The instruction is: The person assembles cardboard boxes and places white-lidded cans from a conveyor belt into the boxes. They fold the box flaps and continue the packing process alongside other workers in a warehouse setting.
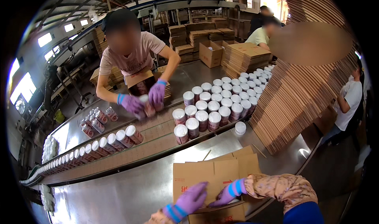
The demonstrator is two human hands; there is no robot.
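My left hand (pixel 192 197), in a purple glove with a blue band, rests against the raised flap of an open cardboard box (pixel 197 174), fingers stretched out and holding nothing. My right hand (pixel 224 195), gloved the same way, reaches over the box opening. Its visible fingers point left and downward, apart, with their tips partly hidden at the edge. Under the right wrist shows a bit of something white inside the box. Beyond the box, several rows of white-topped cans (pixel 214 119) with reddish sides stand on the conveyor.
Across the conveyor (pixel 158 135), a co-worker's purple-gloved hands (pixel 157 91) hold cans before another open box (pixel 138 80). A line of cans (pixel 96 147) runs to the far left. Stacked flat cartons (pixel 288 101) lean at right. One white round lid or can (pixel 240 128) stands on the metal table (pixel 114 196).
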